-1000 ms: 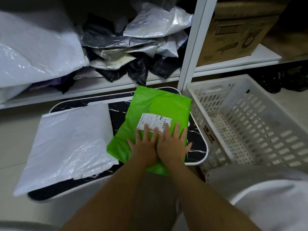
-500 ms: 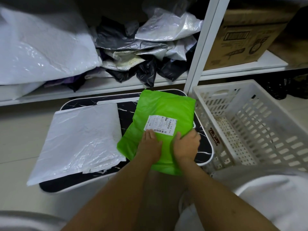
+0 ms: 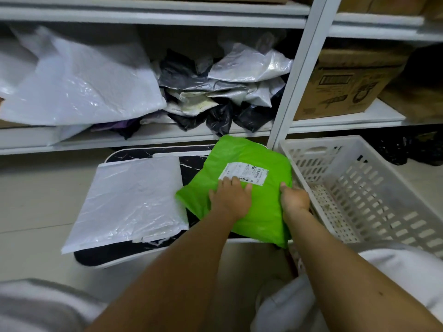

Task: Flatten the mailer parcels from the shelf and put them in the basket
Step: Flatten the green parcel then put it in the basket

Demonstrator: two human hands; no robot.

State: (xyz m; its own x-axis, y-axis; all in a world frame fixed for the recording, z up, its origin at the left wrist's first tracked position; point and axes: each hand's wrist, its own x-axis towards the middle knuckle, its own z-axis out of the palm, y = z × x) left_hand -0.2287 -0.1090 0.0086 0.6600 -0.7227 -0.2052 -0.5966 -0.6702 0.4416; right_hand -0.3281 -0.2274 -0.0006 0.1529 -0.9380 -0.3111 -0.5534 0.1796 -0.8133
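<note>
On the right end of the low black marble-patterned worktop [image 3: 191, 161], hard against the basket, lies the green mailer parcel [image 3: 249, 161], its near corner hanging over the front edge; the left hand [image 3: 230, 198] rests flat on it with fingers [image 3: 233, 184] straight and slightly spread, just below the white shipping label [image 3: 243, 172]; the right hand [image 3: 294, 200] grips the parcel's right edge, thumb on top, the other fingers curled out of sight beneath. Flattening looks close to done, since the parcel lies fairly flat; the step in hand is probably the handover from pressing to lifting. Next the parcel must be raised clear of the rim and carried rightwards into the white slatted plastic basket [image 3: 374, 188], which appears to hold nothing yet; the limp film may sag or fold, so a second grip on the left side would help.

Toward the left end of the worktop lies a white mailer [image 3: 129, 202], overhanging the front edge; it is beside the green one and out of the path. Behind, on the shelf [image 3: 143, 137], a big white mailer [image 3: 84, 87] and a heap of grey and black mailers [image 3: 215, 92] wait; a cardboard box [image 3: 345, 77] sits in the right-hand bay. Only the basket's near wall stands in the way.
</note>
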